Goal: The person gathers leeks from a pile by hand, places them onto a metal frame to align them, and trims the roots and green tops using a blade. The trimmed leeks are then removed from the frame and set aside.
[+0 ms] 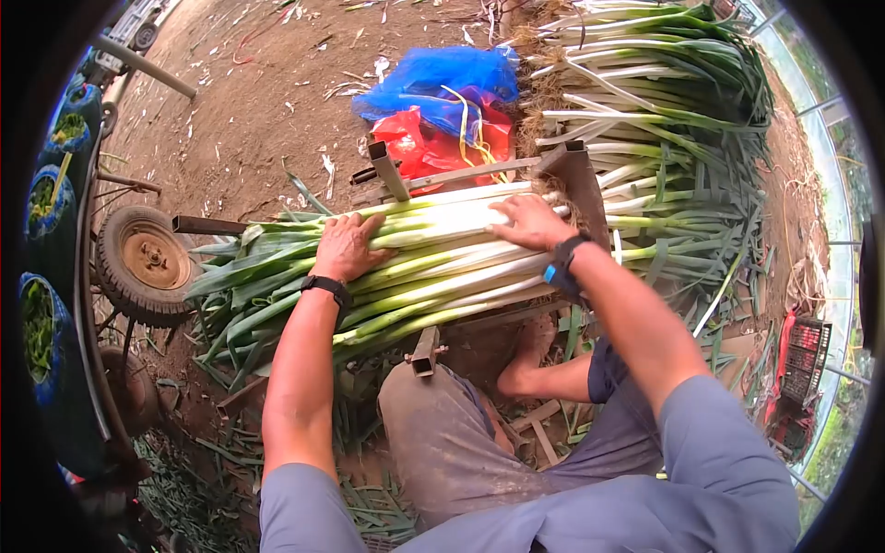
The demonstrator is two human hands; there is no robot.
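Observation:
A thick bundle of long green onions (442, 263) lies across a metal frame (572, 184) in front of me, white ends to the right and green leaves to the left. My left hand (348, 247) rests on top of the bundle where the stalks turn green, fingers and thumb apart. On the white shafts near the root end lies my right hand (532, 224), its fingers spread over them. Both hands touch the onions from above without wrapping round them. The roots are partly hidden behind my right hand and the frame's end plate.
Beyond the frame lie a blue mesh bag (438, 83) and a red plastic bag (442, 143) with yellow strips. A long pile of green onions (664, 138) stretches along the right. To the left stands a cart wheel (146, 263); a black crate (805, 359) sits far right.

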